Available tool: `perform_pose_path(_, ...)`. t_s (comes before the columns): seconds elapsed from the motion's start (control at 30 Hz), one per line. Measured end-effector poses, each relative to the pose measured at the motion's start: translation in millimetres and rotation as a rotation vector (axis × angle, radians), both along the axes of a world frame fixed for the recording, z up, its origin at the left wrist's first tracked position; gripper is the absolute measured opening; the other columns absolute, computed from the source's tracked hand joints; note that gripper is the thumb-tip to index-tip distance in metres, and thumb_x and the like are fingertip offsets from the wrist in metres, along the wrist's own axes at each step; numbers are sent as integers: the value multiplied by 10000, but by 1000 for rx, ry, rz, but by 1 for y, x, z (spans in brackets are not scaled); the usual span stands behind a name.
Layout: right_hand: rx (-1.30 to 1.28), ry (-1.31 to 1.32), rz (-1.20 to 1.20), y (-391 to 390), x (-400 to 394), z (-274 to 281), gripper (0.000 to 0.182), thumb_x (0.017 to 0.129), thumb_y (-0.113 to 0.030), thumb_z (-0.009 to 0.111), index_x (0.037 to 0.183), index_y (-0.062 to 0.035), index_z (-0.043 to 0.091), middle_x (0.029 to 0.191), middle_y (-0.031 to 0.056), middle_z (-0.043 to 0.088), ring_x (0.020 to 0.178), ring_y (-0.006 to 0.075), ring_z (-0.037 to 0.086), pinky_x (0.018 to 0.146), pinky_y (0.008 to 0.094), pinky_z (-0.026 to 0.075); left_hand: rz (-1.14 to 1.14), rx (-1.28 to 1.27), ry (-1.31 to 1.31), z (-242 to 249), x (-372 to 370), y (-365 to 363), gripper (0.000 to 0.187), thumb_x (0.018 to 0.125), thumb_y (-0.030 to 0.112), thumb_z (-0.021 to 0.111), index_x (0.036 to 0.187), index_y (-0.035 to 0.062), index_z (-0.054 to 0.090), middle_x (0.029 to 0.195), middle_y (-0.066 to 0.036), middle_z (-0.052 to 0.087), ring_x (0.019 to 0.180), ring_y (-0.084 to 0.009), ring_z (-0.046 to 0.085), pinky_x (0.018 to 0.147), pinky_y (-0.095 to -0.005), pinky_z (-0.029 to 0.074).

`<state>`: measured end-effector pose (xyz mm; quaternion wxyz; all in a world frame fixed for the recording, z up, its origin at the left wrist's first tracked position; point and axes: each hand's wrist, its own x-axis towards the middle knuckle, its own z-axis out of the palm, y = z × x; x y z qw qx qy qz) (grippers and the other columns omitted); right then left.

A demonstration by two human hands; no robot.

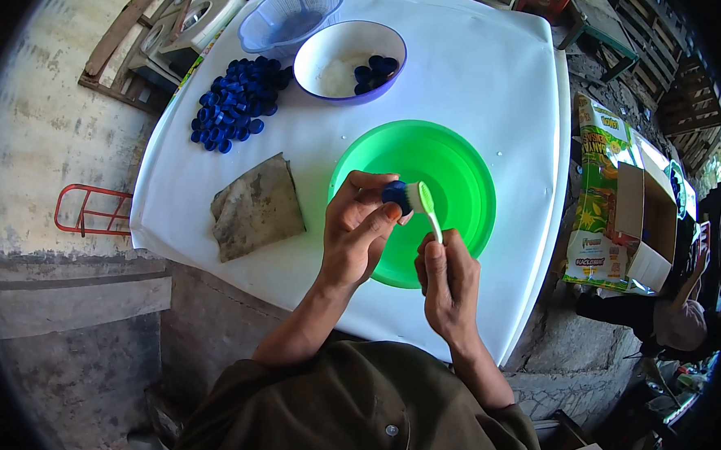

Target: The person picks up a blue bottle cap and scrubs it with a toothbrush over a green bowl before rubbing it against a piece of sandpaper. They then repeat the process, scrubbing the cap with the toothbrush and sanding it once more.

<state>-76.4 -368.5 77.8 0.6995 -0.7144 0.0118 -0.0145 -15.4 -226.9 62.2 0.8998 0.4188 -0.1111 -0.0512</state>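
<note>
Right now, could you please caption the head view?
Left hand holds a blue plastic cap against a white-and-green brush in the right hand, over a green bowl.

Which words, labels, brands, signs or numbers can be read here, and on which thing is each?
"BLACK…": low on the yellow-green packaging; its ending is blurred.
Other print on this packaging: too small or blurred to read surely.
Blue cap, brush, green basin: no readable text.
</note>
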Motion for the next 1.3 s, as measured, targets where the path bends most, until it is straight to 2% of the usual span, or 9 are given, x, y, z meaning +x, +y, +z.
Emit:
perform_pose_path(0.37,-46,-4,4,-3,1,3,244,1057,-162,501,903,22,544,598,77,485,506,137,430,484,312,353,27,88,-73,-1,0,3,334,958,51,582,1279,-6,507,1087,-113,641,1001,-201,602,937,-377,484)
perform_pose_path(0.57,-40,45,-2,-8,4,5,229,1052,-150,511,908,26,535,594,72,470,509,129,420,482,307,343,-68,111,-135,-5,1,12,344,969,54,567,1300,-21,510,1099,-145,634,938,-190,575,888,-359,477)
perform_pose_path(0.67,-73,-48,35,-5,-3,4,221,1058,-148,492,930,27,536,593,71,471,507,129,422,480,307,344,-11,130,-121,3,0,8,365,969,63,573,1317,-27,508,1069,-139,634,909,-175,557,869,-352,469)
perform_pose_path(0.8,-82,36,13,-9,3,7,197,1049,-145,514,971,31,556,594,75,480,505,137,435,482,311,344,58,152,-47,8,-2,5,465,943,72,616,1372,-7,456,1112,-110,608,944,-159,552,862,-333,463)
perform_pose_path(0.93,-117,-27,67,-7,-4,6,232,1054,-176,513,951,27,557,590,74,481,501,142,439,479,314,347,60,110,-85,0,-1,7,403,916,50,623,1282,5,460,1132,-104,604,962,-157,558,854,-325,463)
perform_pose_path(0.97,-89,1,52,-7,-3,2,250,1054,-182,515,913,23,543,590,75,479,504,143,436,480,313,348,46,27,-71,1,-1,8,355,911,18,647,1229,-19,494,1169,-123,593,1079,-163,573,951,-323,462)
perform_pose_path(1.07,-51,58,1,-9,3,4,267,1053,-182,519,875,17,531,590,74,474,510,143,425,489,310,355,62,129,-91,0,-3,11,330,909,20,649,1207,-34,517,1150,-128,606,1084,-168,577,953,-316,467)
perform_pose_path(1.17,-87,-21,77,-5,-6,7,267,1058,-181,503,890,24,531,598,66,496,518,138,445,492,302,358,77,97,-109,3,-3,8,304,931,35,643,1208,-37,539,1099,-137,619,976,-183,613,853,-320,510)
perform_pose_path(1.3,-44,76,17,-8,3,1,260,1059,-171,495,888,21,534,602,69,495,520,141,438,494,307,358,10,95,-214,-1,4,12,313,947,29,628,1239,-32,531,1072,-139,625,881,-186,625,770,-332,530)
